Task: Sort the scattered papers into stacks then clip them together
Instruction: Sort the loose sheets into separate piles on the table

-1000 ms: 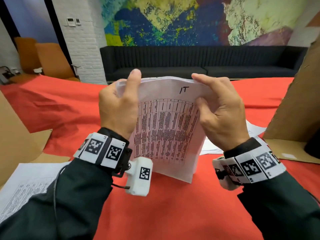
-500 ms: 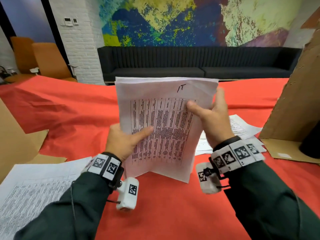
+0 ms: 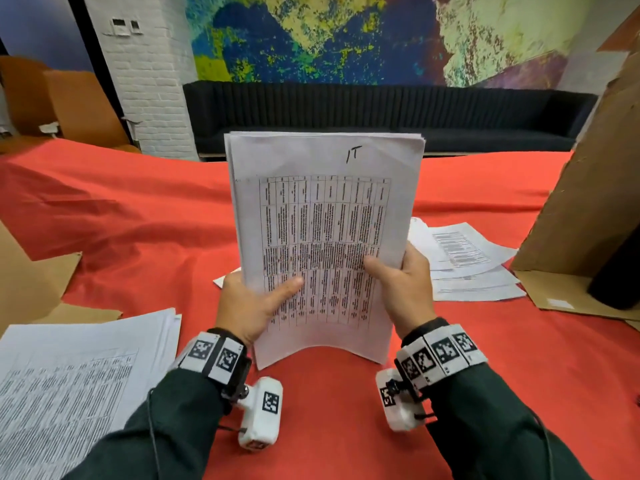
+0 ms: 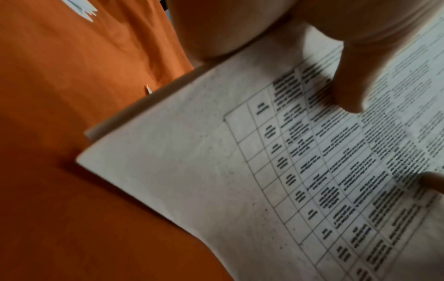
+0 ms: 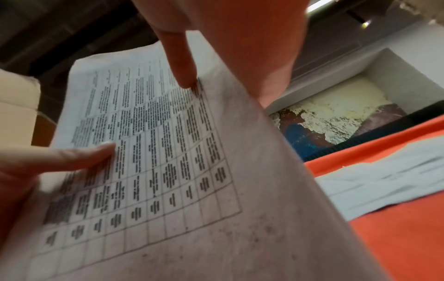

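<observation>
I hold a stack of white printed sheets (image 3: 325, 216) upright over the red tablecloth, its bottom edge near the cloth; the top page has a table and "IT" handwritten on it. My left hand (image 3: 249, 306) grips the stack's lower left side, thumb across the front. My right hand (image 3: 405, 285) grips the lower right side, thumb on the print. In the left wrist view the stack (image 4: 240, 171) fills the frame under my thumb. In the right wrist view the stack (image 5: 168, 152) shows with both thumbs on it. No clip is visible.
A second stack of printed papers (image 3: 69, 382) lies at the near left. Loose sheets (image 3: 464, 265) are spread at the right. Cardboard panels stand at the right (image 3: 595, 188) and the left (image 3: 24, 278). A black sofa (image 3: 381, 112) lines the far wall.
Both hands slid from the stack's top edge down to its lower sides. The stack now stands taller and straighter, with its edges more even.
</observation>
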The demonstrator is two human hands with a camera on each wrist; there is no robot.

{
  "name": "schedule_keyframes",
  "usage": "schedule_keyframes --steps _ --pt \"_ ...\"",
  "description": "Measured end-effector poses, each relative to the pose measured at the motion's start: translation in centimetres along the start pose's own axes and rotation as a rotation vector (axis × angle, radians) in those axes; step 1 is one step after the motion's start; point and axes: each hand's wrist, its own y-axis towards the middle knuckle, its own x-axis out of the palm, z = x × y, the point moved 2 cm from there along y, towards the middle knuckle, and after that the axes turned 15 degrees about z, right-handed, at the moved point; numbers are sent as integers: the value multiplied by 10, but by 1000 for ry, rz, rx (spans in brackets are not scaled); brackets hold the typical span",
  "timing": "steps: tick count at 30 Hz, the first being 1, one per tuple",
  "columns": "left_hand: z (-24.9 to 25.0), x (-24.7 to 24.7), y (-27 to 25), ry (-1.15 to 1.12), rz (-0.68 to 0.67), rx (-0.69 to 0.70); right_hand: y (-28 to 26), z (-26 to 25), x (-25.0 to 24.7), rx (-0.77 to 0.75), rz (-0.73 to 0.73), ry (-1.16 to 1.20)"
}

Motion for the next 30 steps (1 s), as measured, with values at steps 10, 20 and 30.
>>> schedule_keyframes --steps 10,20,30 --pt "-10 12 7 71 11 -26 -1 8 6 -10 35 -86" --pt "37 -199 44 373 27 -171 17 44 9 185 -342 -384" --pt "-19 -357 -47 459 64 -698 24 79 34 42 -753 -964"
